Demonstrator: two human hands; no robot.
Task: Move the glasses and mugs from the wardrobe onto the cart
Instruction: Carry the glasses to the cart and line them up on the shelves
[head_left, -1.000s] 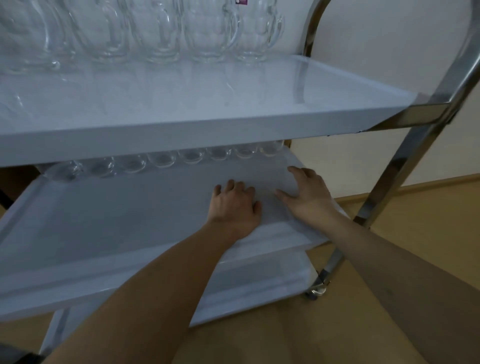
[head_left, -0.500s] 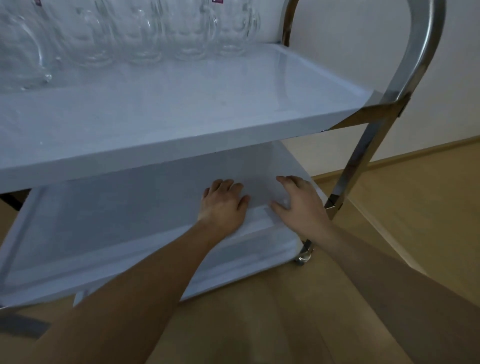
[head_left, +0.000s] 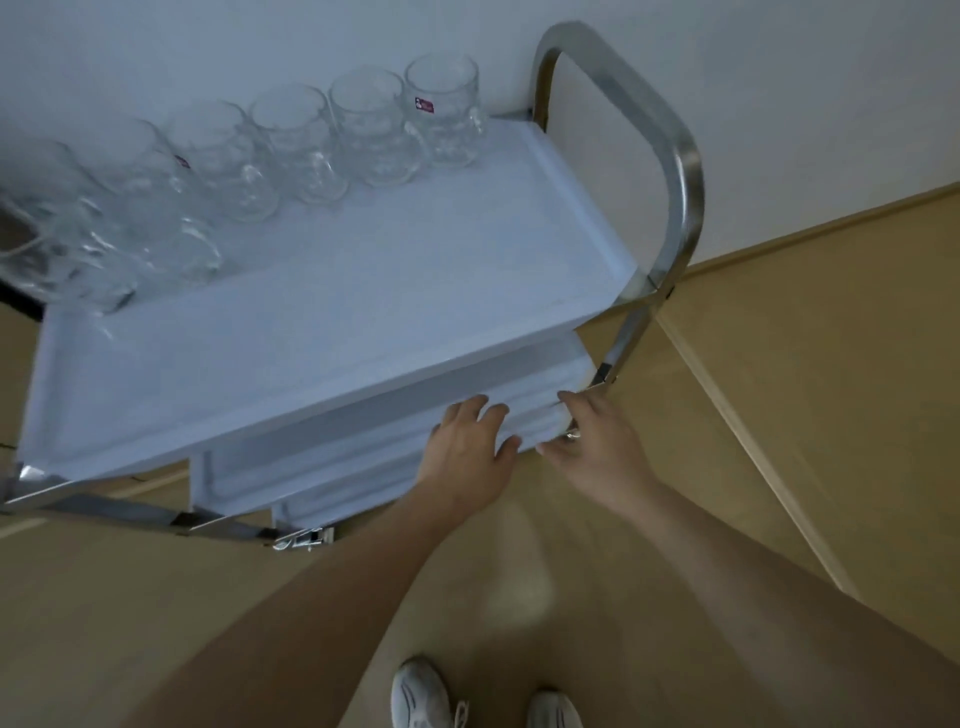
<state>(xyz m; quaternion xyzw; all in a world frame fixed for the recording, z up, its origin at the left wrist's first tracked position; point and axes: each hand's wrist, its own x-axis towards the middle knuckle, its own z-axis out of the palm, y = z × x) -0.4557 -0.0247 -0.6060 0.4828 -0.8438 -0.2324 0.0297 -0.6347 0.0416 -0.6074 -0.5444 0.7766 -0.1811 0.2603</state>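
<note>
Left fingers (head_left: 483, 410): spread and nearly straight, tips at the front edge of the middle shelf (head_left: 540, 384) — they hold nothing.
Right fingers (head_left: 571, 402): loosely extended at the shelf's front right corner, thumb pointing left; empty too.
Left hand (head_left: 467, 457): a second ago it lay flat well inside the middle shelf; now it has drawn back to the rim.
Right hand (head_left: 597, 447): likewise pulled back, now just beside the lower bracket of the steel frame (head_left: 680, 171).
View: the head has risen from shelf level to look down over the cart (head_left: 311, 338), so the person appears to be standing up.
Meaning for the task: both hands come away empty, so a placement on the middle shelf looks finished — the next trip to the wardrobe, which is not in view, seems due.
Mugs (head_left: 291, 145): a row of clear glass mugs stands along the back edge of the top shelf, running on round the left side, close together.
Glasses: those seen earlier at the back of the middle shelf are now hidden by the top shelf.
Edges: the top shelf has a raised rim; its front overhangs the hands.
Open room: the front half of the top shelf is bare, and the floor (head_left: 779, 415) to the right and behind the shoes (head_left: 421, 696) is open for stepping away.
</note>
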